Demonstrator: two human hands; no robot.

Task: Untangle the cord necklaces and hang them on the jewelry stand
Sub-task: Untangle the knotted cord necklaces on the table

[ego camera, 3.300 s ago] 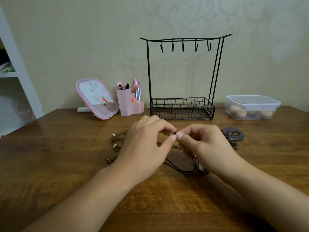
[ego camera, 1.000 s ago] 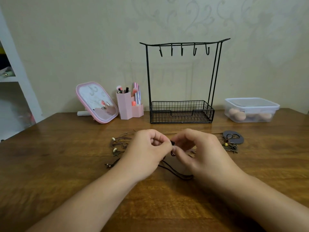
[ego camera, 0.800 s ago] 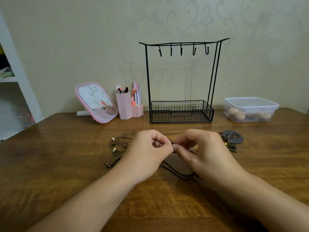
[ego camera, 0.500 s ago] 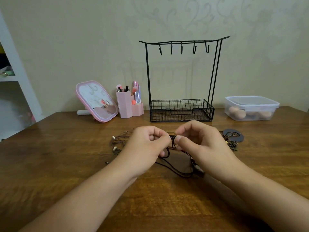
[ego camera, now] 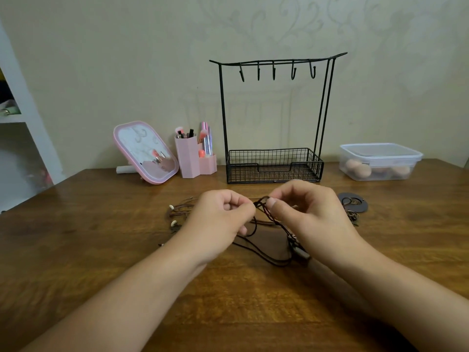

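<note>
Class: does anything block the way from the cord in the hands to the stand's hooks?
Nothing visible does. Both hands, left hand and right hand, pinch the dark cord; bare table and open air lead to the jewelry stand.

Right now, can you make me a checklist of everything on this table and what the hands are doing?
Surface: wooden table, brown, grain visible.
Job's things: dark cord necklace lifted partly off the table; more cord necklaces lie tangled behind the left hand; jewelry stand at the back, all five hooks bare, basket looks empty.
Clutter: pink mirror, pink brush holder, lidded clear box holding round peach-coloured things, dark ring pendant on the right.
Grippers: left hand and right hand both pinch the dark cord between them.
Cables: nothing seen.
Surroundings: patterned wall behind, white shelf at left.
</note>
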